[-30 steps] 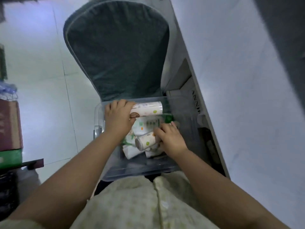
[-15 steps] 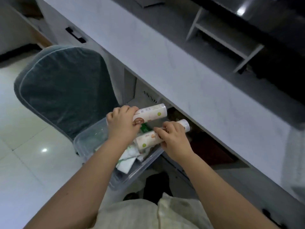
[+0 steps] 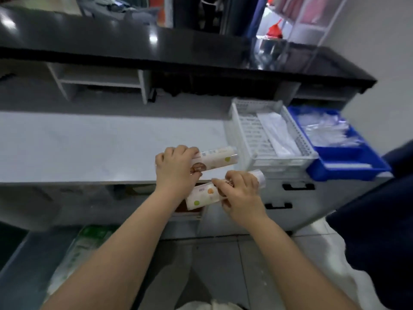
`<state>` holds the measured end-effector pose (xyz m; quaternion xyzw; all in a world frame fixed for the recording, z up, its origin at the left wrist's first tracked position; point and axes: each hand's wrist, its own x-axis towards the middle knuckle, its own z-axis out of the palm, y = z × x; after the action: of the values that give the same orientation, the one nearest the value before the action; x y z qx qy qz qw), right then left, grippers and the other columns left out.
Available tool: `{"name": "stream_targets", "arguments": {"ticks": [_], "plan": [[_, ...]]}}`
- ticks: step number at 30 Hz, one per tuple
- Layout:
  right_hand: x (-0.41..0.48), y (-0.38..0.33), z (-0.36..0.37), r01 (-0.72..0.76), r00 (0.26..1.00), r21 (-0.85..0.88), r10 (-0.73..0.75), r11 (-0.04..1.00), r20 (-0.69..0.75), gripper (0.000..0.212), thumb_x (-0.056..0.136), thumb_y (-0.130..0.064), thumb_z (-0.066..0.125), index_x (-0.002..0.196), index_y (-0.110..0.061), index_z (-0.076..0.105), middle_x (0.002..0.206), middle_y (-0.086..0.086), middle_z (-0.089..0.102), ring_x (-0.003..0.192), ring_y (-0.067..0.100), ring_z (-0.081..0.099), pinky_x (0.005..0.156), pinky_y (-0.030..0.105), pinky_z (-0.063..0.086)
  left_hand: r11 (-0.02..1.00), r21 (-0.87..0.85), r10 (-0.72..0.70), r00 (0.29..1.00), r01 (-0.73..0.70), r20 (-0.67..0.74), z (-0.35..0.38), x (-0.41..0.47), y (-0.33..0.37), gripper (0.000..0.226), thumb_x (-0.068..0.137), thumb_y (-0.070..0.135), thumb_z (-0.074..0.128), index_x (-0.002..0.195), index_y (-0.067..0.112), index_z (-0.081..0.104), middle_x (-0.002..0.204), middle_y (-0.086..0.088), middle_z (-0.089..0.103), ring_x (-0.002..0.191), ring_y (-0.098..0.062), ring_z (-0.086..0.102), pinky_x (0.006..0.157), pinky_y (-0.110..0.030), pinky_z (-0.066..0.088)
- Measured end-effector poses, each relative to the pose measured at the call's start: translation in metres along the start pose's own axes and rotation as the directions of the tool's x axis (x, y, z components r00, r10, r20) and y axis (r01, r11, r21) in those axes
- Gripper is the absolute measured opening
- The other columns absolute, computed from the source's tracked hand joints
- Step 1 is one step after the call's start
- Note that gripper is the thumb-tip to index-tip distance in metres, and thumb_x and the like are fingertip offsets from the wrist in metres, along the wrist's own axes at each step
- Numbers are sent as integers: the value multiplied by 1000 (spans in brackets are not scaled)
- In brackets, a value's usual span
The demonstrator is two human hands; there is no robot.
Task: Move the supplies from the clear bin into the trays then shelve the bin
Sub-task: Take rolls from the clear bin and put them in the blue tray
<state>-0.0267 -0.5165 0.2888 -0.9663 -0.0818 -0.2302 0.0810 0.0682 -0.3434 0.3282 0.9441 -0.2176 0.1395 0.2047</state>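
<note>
My left hand [image 3: 175,170] grips a white tube pack with coloured dots [image 3: 218,158], held level over the front of the grey counter. My right hand [image 3: 241,195] holds a second such pack [image 3: 202,198] just below the counter edge. To their right on the counter stands a white slotted tray [image 3: 247,130] with white packets in it, and beside it a blue tray [image 3: 348,165] filled with clear plastic packets. The clear bin [image 3: 82,245] shows blurred at the lower left, with green-and-white packs still inside.
The grey counter [image 3: 89,144] stretches left of the trays. A white cubby shelf [image 3: 100,80] stands at its back under a black upper ledge [image 3: 156,48]. Drawers with black handles [image 3: 298,186] lie below the trays. A dark-clothed person [image 3: 380,231] stands at the right.
Both hands lifted a tube pack each out of the clear bin and rose to counter height. My view swung from the bin and chair up to the counter and trays.
</note>
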Motion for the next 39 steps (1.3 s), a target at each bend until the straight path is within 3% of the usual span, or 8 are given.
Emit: {"name": "stream_targets", "arguments": {"ticks": [7,11,15,21,25,29,33,39], "plan": [[-81,154,-82,-232,973,-62,230,971,-27,63,50,-10,83,110,-21,69,106,14,62,105,28,41,90,48,40,980,-112,171,982,-162,74,81,33,178,53,71,41,72,120,31,55,115,7,58,106,-23,47,87,-41,31],[-104,227,-109,-269,963,-127,268,955,-21,58,56,-9,82,111,-19,70,107,16,63,103,39,56,92,50,42,976,-130,190,975,-175,116,123,52,257,51,73,41,69,120,31,55,117,6,57,107,-24,46,87,-41,31],[-107,295,-123,-307,951,-129,308,943,-10,61,58,-9,81,116,-20,66,110,14,60,109,31,45,95,50,39,975,-143,186,977,-170,107,149,80,311,47,75,38,67,120,30,55,115,5,58,105,-24,47,87,-40,31],[-86,392,-123,-377,925,-99,380,921,11,61,65,-8,81,122,-18,62,112,14,57,107,35,50,93,50,38,982,-130,147,988,-140,44,176,149,339,50,73,40,74,119,31,56,112,5,60,102,-24,49,83,-39,31],[-62,446,-107,-404,912,-103,409,909,36,66,71,-13,78,129,-25,49,121,6,49,114,24,36,98,45,36,981,-103,167,985,-162,39,203,198,345,49,73,43,73,119,31,57,113,3,62,102,-27,51,83,-42,34],[-35,482,-87,-444,866,-87,452,892,216,64,73,-19,75,126,-34,42,126,-4,46,119,20,38,103,40,32,974,-133,195,976,-181,95,231,244,352,51,68,38,78,115,28,60,110,0,62,100,-30,51,83,-43,36],[-24,510,-72,-417,843,-66,413,907,345,48,74,-25,72,112,-38,47,121,-10,47,113,18,41,100,36,33,966,-152,231,963,-209,139,256,274,367,57,68,41,79,119,29,58,112,2,61,103,-27,49,85,-43,34],[-28,533,-60,-335,859,16,298,942,415,47,79,-30,69,122,-35,49,126,-7,46,117,18,39,103,36,32,967,-165,222,963,-197,153,277,284,386,58,69,41,79,122,29,57,114,4,60,106,-25,48,87,-42,33]]}}
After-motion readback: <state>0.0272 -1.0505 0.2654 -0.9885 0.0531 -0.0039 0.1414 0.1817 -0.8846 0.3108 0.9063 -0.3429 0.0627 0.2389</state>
